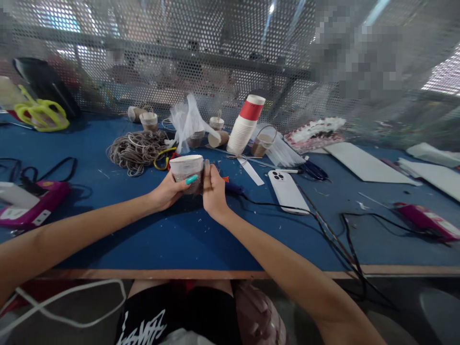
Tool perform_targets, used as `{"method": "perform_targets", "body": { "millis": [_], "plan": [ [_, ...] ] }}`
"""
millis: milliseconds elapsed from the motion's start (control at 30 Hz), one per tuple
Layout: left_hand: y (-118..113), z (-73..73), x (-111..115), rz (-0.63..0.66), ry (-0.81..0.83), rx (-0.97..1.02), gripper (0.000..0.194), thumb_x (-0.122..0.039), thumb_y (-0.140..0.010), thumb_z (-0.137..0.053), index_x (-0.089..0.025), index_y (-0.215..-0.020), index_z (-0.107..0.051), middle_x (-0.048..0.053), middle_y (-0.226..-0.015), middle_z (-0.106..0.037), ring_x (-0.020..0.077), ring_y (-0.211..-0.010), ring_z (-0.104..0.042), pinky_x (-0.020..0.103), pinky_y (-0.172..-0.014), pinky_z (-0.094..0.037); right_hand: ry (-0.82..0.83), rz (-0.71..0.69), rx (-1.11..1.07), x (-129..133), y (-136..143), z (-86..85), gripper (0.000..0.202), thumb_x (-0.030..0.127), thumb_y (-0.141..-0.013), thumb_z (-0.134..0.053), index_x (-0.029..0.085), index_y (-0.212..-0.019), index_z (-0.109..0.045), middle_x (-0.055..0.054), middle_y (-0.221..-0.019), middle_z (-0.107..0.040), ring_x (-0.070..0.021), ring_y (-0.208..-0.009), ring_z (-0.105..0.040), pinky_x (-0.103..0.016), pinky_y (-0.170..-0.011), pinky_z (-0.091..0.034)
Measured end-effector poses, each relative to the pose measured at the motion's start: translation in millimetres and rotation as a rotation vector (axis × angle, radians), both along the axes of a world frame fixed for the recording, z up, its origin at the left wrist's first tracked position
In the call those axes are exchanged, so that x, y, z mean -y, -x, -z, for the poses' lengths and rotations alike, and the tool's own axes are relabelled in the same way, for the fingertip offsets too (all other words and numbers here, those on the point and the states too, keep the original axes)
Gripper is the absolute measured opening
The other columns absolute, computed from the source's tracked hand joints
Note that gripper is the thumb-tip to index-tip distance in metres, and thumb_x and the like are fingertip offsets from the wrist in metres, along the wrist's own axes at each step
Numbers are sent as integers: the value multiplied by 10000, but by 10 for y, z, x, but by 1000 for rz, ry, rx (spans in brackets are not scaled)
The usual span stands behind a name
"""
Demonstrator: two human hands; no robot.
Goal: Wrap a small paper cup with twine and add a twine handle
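Note:
Above the front of the table I hold a small cup (187,168) with a white upper band and a brown, cord-like lower part. My left hand (172,188) is closed around its left side, the thumb with a long turquoise nail lying across the front. On the cup's right, my right hand (214,190) presses curled fingers against its side; what lies under those fingertips is hidden. Just beyond that hand rests a dark blue tool (234,188) with an orange part and a black cable. Yellow-handled scissors (162,159) lie behind the cup.
A grey cord heap (138,149) is at back left. Toward the back stand stacked paper cups (246,124), near several small brown cups and white translucent strips (194,122). A white phone (288,191) lies right, beside cables. Magenta boxes (427,220) sit at both sides. Perforated metal closes the back.

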State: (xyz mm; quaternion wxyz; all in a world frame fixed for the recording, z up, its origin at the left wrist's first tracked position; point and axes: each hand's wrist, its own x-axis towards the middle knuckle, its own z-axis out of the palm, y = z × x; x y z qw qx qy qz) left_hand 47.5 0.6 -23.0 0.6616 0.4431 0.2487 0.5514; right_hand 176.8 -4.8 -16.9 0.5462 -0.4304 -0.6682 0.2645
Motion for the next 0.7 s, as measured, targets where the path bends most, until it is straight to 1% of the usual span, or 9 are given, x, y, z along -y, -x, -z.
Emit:
{"method": "perform_targets", "body": {
  "millis": [100,167,233,300,467,600,700],
  "plan": [
    [1,-1,-7,1,-1,1,653,-351,-488,-857,-176,-1063,-602,67,-1006,-682,242,-1011,-620,351,-888,-501,-44,3,26,0,-11,-13,361,521,-916,-246,241,-702,-326,16,-652,-411,-143,-614,-444,-290,-598,-403],
    [1,2,-11,-2,-5,-4,688,-333,-474,-865,-180,-1084,-587,67,-1011,-680,234,-992,-625,337,-873,-503,-47,-10,43,-1,-24,-26,386,563,-892,-297,241,-679,-305,22,-631,-399,-141,-596,-432,-285,-577,-385],
    [1,6,-12,-9,-9,-5,725,-312,-458,-872,-190,-1107,-571,69,-1033,-675,233,-994,-622,336,-877,-499,-12,-21,54,-1,-34,-42,399,579,-868,-359,240,-668,-295,34,-602,-384,-131,-563,-412,-272,-540,-359],
    [1,4,-11,-10,-14,-7,722,-301,-472,-867,-195,-1118,-562,73,-1059,-667,238,-1010,-615,350,-899,-490,7,-16,62,-1,-40,-57,391,563,-869,-379,237,-666,-304,39,-592,-385,-124,-549,-407,-264,-527,-346],
    [-2,-19,4,-1,-12,-46,682,-265,-521,-847,-181,-1128,-550,86,-1067,-663,253,-1027,-608,378,-909,-483,-4,0,74,-18,-55,-64,354,485,-908,-339,231,-662,-328,40,-580,-392,-119,-539,-420,-259,-524,-351],
    [-10,-21,8,-37,-7,-32,702,-233,-503,-852,-174,-1125,-532,89,-1076,-657,253,-1043,-599,391,-946,-459,41,-16,36,-51,-62,-42,337,466,-904,-336,231,-663,-351,38,-571,-420,-119,-533,-428,-251,-505,-360],
    [-18,-13,7,-92,0,-36,719,-212,-484,-856,-166,-1115,-515,81,-1058,-654,235,-1008,-605,400,-951,-449,87,-14,-7,-69,-62,-35,332,454,-890,-360,228,-647,-354,38,-567,-425,-115,-521,-420,-247,-487,-356]
  ]
}}
